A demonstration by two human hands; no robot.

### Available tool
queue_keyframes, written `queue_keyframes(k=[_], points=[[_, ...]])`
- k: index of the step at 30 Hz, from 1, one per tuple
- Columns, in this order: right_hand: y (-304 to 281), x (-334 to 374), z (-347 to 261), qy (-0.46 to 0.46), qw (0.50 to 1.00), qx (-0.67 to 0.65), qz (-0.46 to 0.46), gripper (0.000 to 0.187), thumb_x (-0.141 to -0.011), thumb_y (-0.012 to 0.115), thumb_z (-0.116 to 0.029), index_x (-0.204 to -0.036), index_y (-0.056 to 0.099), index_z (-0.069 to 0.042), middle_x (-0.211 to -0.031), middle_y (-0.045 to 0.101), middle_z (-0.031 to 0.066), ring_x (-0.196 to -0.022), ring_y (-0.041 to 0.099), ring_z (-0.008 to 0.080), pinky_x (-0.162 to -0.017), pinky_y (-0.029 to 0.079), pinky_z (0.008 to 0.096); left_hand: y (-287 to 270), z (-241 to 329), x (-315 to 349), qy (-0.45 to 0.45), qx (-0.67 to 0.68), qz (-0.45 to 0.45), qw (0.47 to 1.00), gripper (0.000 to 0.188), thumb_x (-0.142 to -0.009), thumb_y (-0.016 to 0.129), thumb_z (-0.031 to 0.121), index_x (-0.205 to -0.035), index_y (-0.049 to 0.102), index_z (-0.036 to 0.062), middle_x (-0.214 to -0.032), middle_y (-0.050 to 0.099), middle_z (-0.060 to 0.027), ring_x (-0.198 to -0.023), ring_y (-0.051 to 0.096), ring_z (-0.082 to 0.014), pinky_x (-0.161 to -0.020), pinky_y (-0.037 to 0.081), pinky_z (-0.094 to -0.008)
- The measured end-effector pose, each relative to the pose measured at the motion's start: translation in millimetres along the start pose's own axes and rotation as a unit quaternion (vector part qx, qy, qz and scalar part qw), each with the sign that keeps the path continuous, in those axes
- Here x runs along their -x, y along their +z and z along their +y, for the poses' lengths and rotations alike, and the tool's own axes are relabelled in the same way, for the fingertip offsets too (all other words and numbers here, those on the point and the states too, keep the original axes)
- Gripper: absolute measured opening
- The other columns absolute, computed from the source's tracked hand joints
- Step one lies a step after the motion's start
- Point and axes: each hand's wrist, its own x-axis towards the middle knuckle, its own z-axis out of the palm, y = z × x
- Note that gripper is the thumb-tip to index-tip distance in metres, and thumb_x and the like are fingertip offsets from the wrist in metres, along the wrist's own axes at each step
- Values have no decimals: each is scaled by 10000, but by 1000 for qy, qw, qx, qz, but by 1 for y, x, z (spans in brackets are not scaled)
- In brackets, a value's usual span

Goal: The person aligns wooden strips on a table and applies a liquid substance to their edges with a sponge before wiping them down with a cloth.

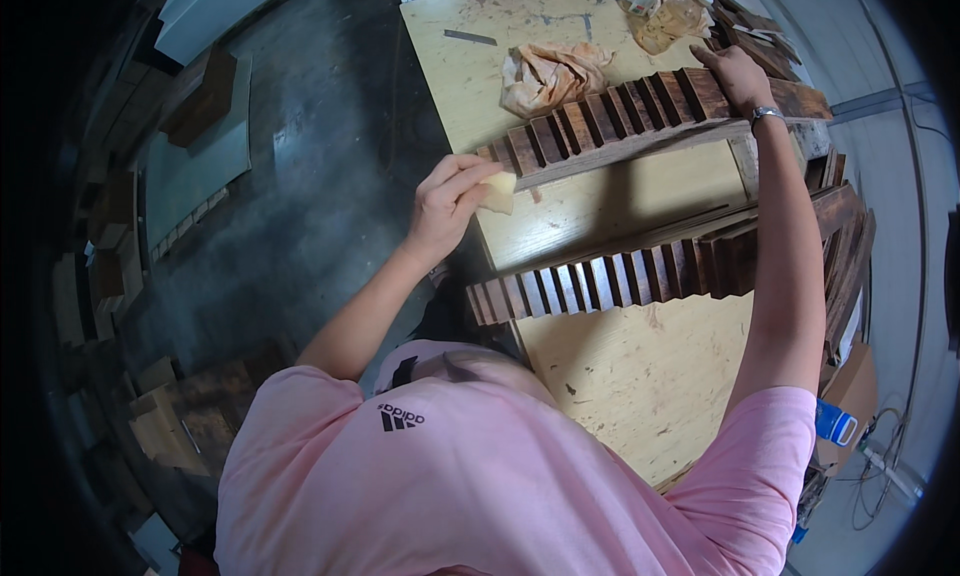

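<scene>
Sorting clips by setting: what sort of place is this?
Probably a woodworking or wood-finishing workshop: rows of dark-brown wooden pieces over a spattered table, and a pale yellow sponge in the left hand.

Cool light, glare on lower slats [600, 281], shadow across tabletop [622, 201], fisheye-bent edges — left side dim, perhaps blurred

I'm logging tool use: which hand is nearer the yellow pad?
Left. The left hand holds the yellow pad; the right hand is farther, at the right end of the upper notched wooden row.
</scene>
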Motion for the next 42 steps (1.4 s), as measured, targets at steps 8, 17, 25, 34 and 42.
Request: queue_keyframes(k=[8, 17, 25, 34, 42], points=[[-8, 1, -8, 48, 998, 6, -43, 394, -959, 475, -283, -1331, 572, -365, -1221, 623, 167, -1090, 620, 366, -887, 531, 452, -6, -2, 8, -32, 40, -103, 993, 308, -899, 582, -86, -1163, 699, 21, -1103, 614, -87, -978, 628, -164, -803, 505, -258], [17, -1, 7, -8, 992, -84, 98, 376, -997, 465, -429, -1123, 708, -172, -726, 603, 199, -727, 608, 382, -730, 459, 453, -2, -9, -4, -185, 106, 29, 977, 438, -893, 568, -112, -1288, 630, 67, -1013, 559, -86, -835, 662, -141, -744, 585, -257], [16, 3, 8, -11, 993, -71, 97, 359, -995, 465, -411, -1158, 696, -190, -767, 621, 195, -763, 611, 385, -740, 462, 452, -19, -7, -7, -168, -4, -126, 978, 506, -778, 675, -95, -1255, 646, 72, -1027, 547, -98, -815, 632, -163, -727, 526, -284], [-5, -6, -4, 43, 998, -13, -36, 428, -953, 479, -216, -1348, 563, -358, -1146, 640, 161, -1053, 632, 356, -854, 537, 442, -20, -20, -6, 17, -161, -70, 984, 373, -775, 681, 29, -1143, 625, 34, -1130, 592, -145, -1049, 575, -346, -894, 478, -423], [5, -5, 5, 40, 998, -22, -40, 454, -962, 449, -187, -1372, 541, -360, -1067, 651, 170, -1013, 633, 349, -825, 536, 445, -27, -4, -31, -114, -104, 22, 988, 472, -762, 775, 170, -1196, 634, 51, -936, 627, -127, -810, 634, -272, -705, 519, -373]])
